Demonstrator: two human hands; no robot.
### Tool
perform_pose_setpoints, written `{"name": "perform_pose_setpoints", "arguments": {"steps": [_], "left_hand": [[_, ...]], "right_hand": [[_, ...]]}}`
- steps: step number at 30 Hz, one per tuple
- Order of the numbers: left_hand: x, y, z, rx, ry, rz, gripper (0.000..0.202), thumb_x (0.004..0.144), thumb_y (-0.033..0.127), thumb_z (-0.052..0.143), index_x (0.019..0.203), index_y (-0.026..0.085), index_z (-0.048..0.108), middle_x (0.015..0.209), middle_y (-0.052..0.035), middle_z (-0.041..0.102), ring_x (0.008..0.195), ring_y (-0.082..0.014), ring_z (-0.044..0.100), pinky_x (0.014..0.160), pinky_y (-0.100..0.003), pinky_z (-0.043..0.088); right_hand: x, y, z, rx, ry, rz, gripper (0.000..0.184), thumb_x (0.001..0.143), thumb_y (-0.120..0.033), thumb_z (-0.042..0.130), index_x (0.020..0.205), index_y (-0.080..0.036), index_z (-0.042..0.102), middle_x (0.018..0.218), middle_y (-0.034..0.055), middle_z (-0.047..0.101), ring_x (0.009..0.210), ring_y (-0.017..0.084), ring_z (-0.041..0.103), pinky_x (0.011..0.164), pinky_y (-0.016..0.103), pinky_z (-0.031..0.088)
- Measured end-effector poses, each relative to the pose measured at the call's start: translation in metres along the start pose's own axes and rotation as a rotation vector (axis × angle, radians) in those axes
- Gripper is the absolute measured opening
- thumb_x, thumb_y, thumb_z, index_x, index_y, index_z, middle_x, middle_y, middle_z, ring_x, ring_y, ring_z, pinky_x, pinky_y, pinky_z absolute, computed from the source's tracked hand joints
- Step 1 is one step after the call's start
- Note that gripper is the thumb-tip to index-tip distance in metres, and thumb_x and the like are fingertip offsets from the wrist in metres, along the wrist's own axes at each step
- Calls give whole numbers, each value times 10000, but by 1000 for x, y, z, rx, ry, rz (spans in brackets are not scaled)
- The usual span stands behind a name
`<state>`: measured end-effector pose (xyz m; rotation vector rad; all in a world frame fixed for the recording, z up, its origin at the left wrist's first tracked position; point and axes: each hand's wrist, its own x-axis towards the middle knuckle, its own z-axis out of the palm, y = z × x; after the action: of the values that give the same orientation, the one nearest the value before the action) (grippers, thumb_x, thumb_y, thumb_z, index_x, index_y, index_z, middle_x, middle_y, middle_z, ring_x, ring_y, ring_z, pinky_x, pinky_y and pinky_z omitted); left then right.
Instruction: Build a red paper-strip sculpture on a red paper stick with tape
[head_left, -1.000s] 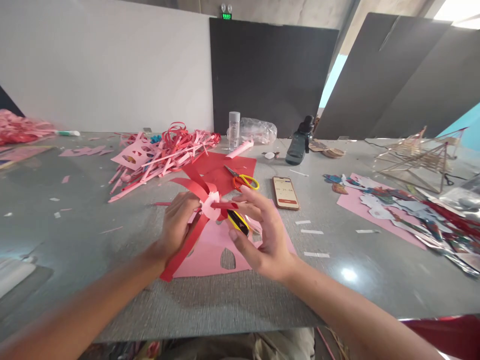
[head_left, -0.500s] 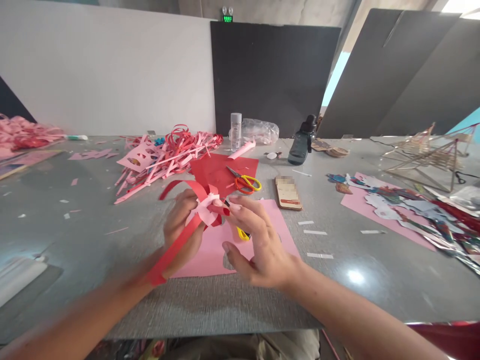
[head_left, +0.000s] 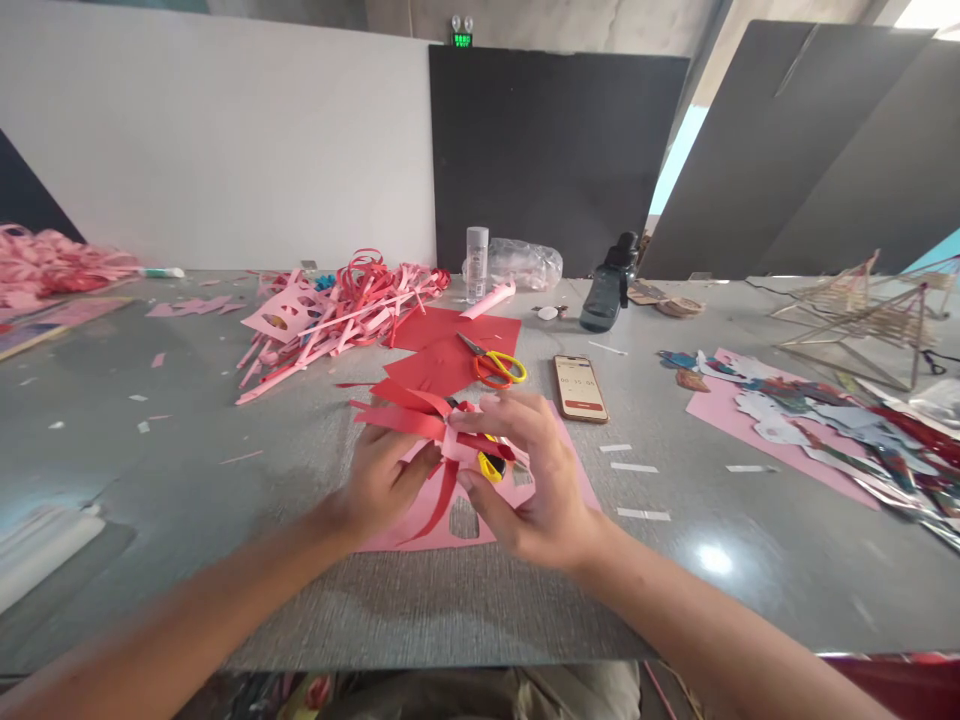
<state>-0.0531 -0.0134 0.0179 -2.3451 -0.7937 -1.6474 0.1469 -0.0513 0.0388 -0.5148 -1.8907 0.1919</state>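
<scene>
Above the pink sheet (head_left: 427, 525), a flower-like piece of red and pink paper strips (head_left: 409, 418) is held between both hands. Its red strips fan out to the left, and one curls downward. My left hand (head_left: 386, 475) is closed on it from the left, partly hidden under the strips. My right hand (head_left: 536, 470) has its fingers bent over the pink middle and a red rolled strip, with the thumb below. A yellow-and-black tape measure or similar object (head_left: 491, 462) lies behind the right fingers, partly covered. Scissors (head_left: 495, 365) with red and yellow handles rest on red paper (head_left: 427, 362).
A phone (head_left: 579, 388) showing a timer lies right of the scissors. Behind are a heap of pink and red strips (head_left: 337, 310), a clear bottle (head_left: 476, 265) and a dark bottle (head_left: 604, 290). Paper cut-outs (head_left: 795, 420) and a stick frame (head_left: 862, 320) occupy the right.
The paper piece has turned in my hands: its strips now point left and down, and the long strip no longer lies along my left wrist. My right fingers have closed in on it.
</scene>
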Motion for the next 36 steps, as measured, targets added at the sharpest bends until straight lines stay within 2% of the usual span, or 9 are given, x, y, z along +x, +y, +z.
{"name": "perform_pose_setpoints", "arguments": {"steps": [5, 9, 14, 19, 26, 28, 31, 34, 36], "left_hand": [[2, -1, 1, 17, 4, -8, 129, 895, 104, 581, 864, 215, 638, 758, 16, 709, 656, -152, 652, 627, -261, 508], [2, -3, 2, 41, 22, -14, 182, 888, 80, 573, 958, 220, 668, 888, -26, 742, 804, -191, 685, 726, -305, 535], [-1, -1, 2, 20, -12, 21, 160, 905, 101, 590, 923, 241, 666, 858, -21, 734, 800, -200, 673, 740, -325, 526], [0, 1, 0, -39, -63, 18, 160, 950, 142, 565, 889, 235, 679, 810, -22, 714, 719, -180, 651, 635, -283, 499], [2, 1, 2, -34, -75, -22, 157, 956, 142, 564, 915, 236, 683, 845, -16, 725, 781, -187, 667, 709, -295, 513], [1, -1, 3, -39, -82, -55, 176, 934, 115, 564, 956, 236, 691, 843, -13, 737, 770, -185, 676, 700, -289, 517], [-1, -4, 3, -37, -79, -100, 178, 907, 110, 582, 946, 235, 703, 771, 5, 734, 695, -178, 667, 661, -283, 511], [-2, -5, 3, -28, -68, -109, 157, 909, 126, 602, 942, 232, 714, 821, -10, 747, 747, -187, 677, 679, -289, 522], [-2, -5, 2, -30, -71, -119, 135, 920, 140, 616, 929, 229, 717, 875, -27, 742, 809, -195, 676, 704, -295, 531]], "right_hand": [[4, -2, -4, -102, -17, -33, 608, 868, -122, 680, 1422, -279, 481, 1169, 78, 722, 1118, 304, 603, 952, 519, 549], [4, 0, -2, -103, 36, -52, 544, 892, -101, 649, 1380, -294, 508, 1184, 72, 719, 1126, 292, 621, 985, 527, 522], [4, -1, 1, -44, 146, 78, 351, 910, -112, 641, 1205, -295, 590, 1022, 46, 709, 953, 250, 648, 856, 460, 528], [7, -2, 2, 25, 81, 113, 264, 937, -113, 617, 1145, -276, 609, 917, 19, 684, 837, 205, 624, 775, 391, 510], [5, 4, 4, 46, 63, 205, 241, 920, -107, 677, 1090, -276, 658, 835, -8, 677, 841, 195, 616, 810, 380, 504], [6, 7, 3, 134, 96, 282, 222, 893, -136, 720, 1061, -271, 668, 846, -12, 678, 854, 186, 626, 830, 374, 512], [10, 11, 2, 385, 122, 516, 254, 828, -219, 785, 1045, -260, 659, 873, -7, 666, 844, 176, 646, 756, 336, 540], [13, 14, 0, 676, 38, 773, 418, 763, -296, 841, 1114, -257, 616, 886, 5, 678, 758, 164, 656, 601, 284, 527], [14, 16, 0, 808, -21, 861, 486, 740, -316, 868, 1134, -256, 590, 872, 2, 690, 682, 146, 645, 558, 271, 518]]}}
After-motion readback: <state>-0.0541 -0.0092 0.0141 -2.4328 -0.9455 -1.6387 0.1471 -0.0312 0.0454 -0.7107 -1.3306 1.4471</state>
